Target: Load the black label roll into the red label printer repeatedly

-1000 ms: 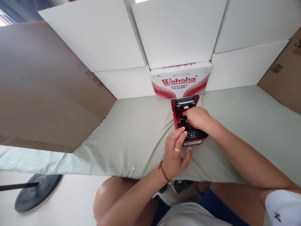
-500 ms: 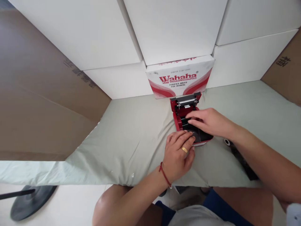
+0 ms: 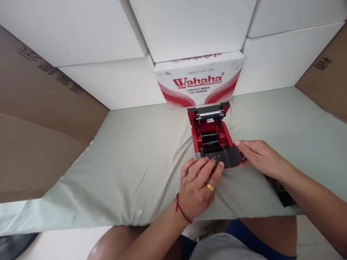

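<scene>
A small red-and-black machine (image 3: 229,159), which looks like a label printer, stands on the cloth with its lid (image 3: 208,113) tipped up at the back. The lid carries a metal bar and a dark roller. Shiny black rolls (image 3: 210,141) lie in the red bay. My left hand (image 3: 199,182) is closed over the front edge, fingertips on the dark front panel, its thumb hidden. At the right front corner, my right hand (image 3: 256,155) pinches the machine's side, thumb uppermost and the other fingers mostly out of sight.
A Wahaha water carton (image 3: 200,85) stands right behind the lid, against white boxes (image 3: 195,29). Brown cardboard (image 3: 32,119) walls the left side, and more (image 3: 322,68) the right. A black object (image 3: 284,195) lies partly under my right forearm on the pale green cloth (image 3: 135,151).
My right hand has come out of the machine's bay and moved to its right front corner, uncovering the black rolls. My left hand stays at the front edge. The view has shifted slightly.
</scene>
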### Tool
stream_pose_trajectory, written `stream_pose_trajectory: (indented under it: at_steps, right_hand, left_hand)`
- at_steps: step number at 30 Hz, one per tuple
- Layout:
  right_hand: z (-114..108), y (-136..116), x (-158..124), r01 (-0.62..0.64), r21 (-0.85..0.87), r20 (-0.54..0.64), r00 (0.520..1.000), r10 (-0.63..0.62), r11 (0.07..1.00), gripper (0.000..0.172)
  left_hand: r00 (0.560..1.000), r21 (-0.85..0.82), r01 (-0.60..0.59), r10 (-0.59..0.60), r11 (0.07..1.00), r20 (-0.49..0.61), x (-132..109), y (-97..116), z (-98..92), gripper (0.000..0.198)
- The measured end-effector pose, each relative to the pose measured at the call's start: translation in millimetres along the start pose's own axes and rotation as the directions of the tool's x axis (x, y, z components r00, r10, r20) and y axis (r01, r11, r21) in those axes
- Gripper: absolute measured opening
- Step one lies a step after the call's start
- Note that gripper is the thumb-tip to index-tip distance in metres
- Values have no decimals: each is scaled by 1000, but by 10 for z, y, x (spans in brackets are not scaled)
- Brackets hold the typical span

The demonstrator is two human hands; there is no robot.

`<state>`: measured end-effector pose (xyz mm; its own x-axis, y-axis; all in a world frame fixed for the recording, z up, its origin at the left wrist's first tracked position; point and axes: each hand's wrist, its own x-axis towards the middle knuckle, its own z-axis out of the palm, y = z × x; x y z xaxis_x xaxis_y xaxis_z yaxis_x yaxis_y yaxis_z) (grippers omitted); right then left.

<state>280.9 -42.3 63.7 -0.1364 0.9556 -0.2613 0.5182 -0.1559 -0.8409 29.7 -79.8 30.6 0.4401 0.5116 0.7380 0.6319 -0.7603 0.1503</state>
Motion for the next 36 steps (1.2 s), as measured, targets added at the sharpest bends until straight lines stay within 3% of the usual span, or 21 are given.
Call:
stream_pose_trajectory:
  at_steps: [6,11,13,15,17,19,22,24,27,30,36]
  right_hand:
    - [-9,-64,-75,-44,42,122,992,38,998,65]
    - [-110,-65,-55,-34,13,220,975,31,999,65]
    - [-163,-74,12,24,-9,139,990,-23,1000,66]
    - [-197,-94,142,101,-9,-132,986,-101,995,60]
    - [-182,-119,312,208,29,-432,885,-175,978,51]
    - [-113,-145,468,323,45,-533,808,-251,945,47]
    - [25,-185,575,414,-11,-463,805,-371,910,53]
    - [88,-215,539,436,-97,-458,778,-429,895,51]
    - [118,-260,389,528,-220,-480,674,-562,821,37]
    - [143,-264,228,662,-278,-427,564,-707,696,38]
    - [366,-11,39,725,-352,-371,473,-799,592,50]
  left_hand:
    - [998,-32,15,-13,999,66,58,31,-118,36]
    - [999,6,-8,8,1000,41,26,95,-107,34]
    - [1000,33,-11,10,999,27,5,109,-89,35]
    - [1000,42,-16,15,999,21,-11,109,-73,36]
    - [1000,26,-26,26,999,12,-23,92,-66,34]
    - [1000,9,-30,30,1000,-1,-35,61,-67,31]
    - [999,-3,-39,39,999,-22,-54,8,-73,30]
    - [998,-12,-56,56,998,-26,-66,-17,-74,31]
    - [997,-18,-71,71,997,-21,-81,-32,-76,33]
    - [997,-15,-74,74,997,-19,-93,-39,-79,35]
    - [997,-16,-66,66,998,-35,-136,-52,-54,33]
